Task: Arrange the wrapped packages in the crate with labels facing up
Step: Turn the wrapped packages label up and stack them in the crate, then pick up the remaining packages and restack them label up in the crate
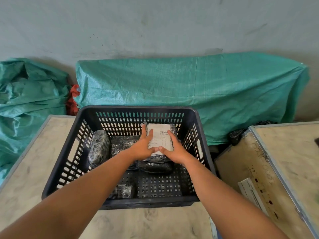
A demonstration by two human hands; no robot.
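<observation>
A dark blue slotted crate (pixel 62 163) stands on a pale table. Inside at the back right lies a black wrapped package with a white label (pixel 161 135) facing up, resting on other black packages (pixel 155 167). My left hand (pixel 143 147) and my right hand (pixel 174 149) lie flat on that labelled package, fingers spread, thumbs nearly touching. A black package (pixel 99 148) stands on edge by the crate's left wall, another (pixel 123 143) lies beside it, and a small one (pixel 123 191) sits at the front.
A pale table (pixel 34 169) carries the crate. To the right is a wooden box (pixel 284 161) with metal edging. Green woven sacks (pixel 189 87) lie behind against the wall, with a black bag (pixel 236 135) near the box.
</observation>
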